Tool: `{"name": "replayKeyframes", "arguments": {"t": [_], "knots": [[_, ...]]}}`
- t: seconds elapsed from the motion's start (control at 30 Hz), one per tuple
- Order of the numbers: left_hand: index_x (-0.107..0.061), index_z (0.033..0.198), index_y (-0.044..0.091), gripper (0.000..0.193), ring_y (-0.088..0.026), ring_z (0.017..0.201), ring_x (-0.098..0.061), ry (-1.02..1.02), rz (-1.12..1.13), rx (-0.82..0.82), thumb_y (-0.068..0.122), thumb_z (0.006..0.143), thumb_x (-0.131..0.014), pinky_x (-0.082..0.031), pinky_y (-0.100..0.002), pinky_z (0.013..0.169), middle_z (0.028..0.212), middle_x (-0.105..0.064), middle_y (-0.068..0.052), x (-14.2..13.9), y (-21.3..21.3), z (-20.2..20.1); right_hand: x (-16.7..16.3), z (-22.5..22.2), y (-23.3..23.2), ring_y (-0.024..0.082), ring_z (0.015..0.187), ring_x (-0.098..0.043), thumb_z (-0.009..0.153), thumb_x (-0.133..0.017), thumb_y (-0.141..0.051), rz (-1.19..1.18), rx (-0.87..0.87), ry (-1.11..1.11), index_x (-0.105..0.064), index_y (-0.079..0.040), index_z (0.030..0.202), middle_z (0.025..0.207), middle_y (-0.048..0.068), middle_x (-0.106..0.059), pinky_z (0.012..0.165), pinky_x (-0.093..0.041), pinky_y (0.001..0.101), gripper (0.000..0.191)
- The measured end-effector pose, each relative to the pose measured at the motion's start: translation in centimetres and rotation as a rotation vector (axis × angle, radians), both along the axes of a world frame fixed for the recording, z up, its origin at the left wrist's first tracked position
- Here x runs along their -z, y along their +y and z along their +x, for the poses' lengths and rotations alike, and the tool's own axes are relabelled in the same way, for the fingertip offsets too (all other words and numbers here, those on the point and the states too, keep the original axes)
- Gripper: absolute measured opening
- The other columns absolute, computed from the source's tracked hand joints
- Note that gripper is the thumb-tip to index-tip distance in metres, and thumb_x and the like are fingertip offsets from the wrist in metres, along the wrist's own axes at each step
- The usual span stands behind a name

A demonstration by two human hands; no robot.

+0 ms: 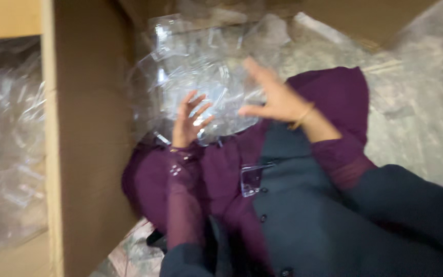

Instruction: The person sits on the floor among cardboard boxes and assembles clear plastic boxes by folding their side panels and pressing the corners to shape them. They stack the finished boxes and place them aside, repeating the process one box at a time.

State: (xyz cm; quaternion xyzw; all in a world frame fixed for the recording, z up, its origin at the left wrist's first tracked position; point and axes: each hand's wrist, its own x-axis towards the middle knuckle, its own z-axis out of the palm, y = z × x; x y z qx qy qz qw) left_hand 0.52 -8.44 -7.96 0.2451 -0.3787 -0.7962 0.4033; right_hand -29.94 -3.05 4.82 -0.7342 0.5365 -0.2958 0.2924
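The picture is motion-blurred. A bundle of clear plastic packaging (201, 66) is held up in the middle of the view, above my chest. My left hand (190, 122) presses against its lower edge with fingers spread. On its right side, my right hand (274, 97), with a thin gold bangle on the wrist, clasps it with thumb below and fingers over the top. Both arms wear purple sleeves under a dark buttoned vest (303, 205).
A tall brown cardboard wall (88, 133) stands at the left. Beyond it lies more crumpled clear plastic (6, 149). Pale plastic sheeting (421, 102) covers the right side. A small clear plastic piece (252, 179) hangs at my chest.
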Motion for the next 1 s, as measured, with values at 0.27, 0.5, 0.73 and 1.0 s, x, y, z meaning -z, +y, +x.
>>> {"name": "replayKeyframes", "arguments": {"t": [0.27, 0.5, 0.73, 1.0], "knots": [[-0.047, 0.15, 0.012, 0.076, -0.029, 0.127, -0.057, -0.041, 0.046, -0.263, 0.07, 0.1, -0.045, -0.05, -0.049, 0.106, 0.148, -0.054, -0.013, -0.7, -0.5, 1.4, -1.4, -27.7, 10.8, 0.054, 0.145, -0.038, 0.072, -0.093, -0.044, 0.126, 0.777, 0.574, -0.023, -0.006, 0.171, 0.155, 0.035, -0.037, 0.123, -0.036, 0.0536, 0.127], [-0.047, 0.15, 0.011, 0.077, -0.026, 0.127, -0.057, -0.069, 0.031, -0.279, 0.071, 0.101, -0.041, -0.05, -0.047, 0.108, 0.147, -0.054, -0.013, -2.4, 0.1, 2.1, 8.3, -32.3, 14.4, 0.052, 0.14, -0.04, 0.062, -0.094, -0.041, 0.445, 0.833, 0.652, -0.028, -0.01, 0.168, 0.151, 0.032, -0.038, 0.116, -0.04, 0.0535, 0.129], [-0.048, 0.149, 0.01, 0.078, -0.027, 0.127, -0.057, -0.073, 0.034, -0.291, 0.071, 0.101, -0.039, -0.05, -0.048, 0.108, 0.147, -0.055, -0.014, -2.8, 0.2, 2.5, 9.3, -31.7, 13.7, 0.049, 0.146, -0.028, 0.063, -0.09, -0.034, 0.526, 0.884, 0.573, -0.023, -0.013, 0.168, 0.159, 0.025, -0.028, 0.106, -0.045, 0.0555, 0.126], [-0.048, 0.149, 0.009, 0.079, -0.027, 0.127, -0.057, -0.088, 0.03, -0.295, 0.071, 0.101, -0.038, -0.051, -0.047, 0.108, 0.147, -0.055, -0.015, -2.9, 0.4, 2.4, 9.5, -31.8, 13.6, 0.05, 0.147, -0.027, 0.066, -0.091, -0.035, 0.511, 0.866, 0.628, -0.022, -0.012, 0.17, 0.159, 0.026, -0.027, 0.114, -0.039, 0.0569, 0.127]]}}
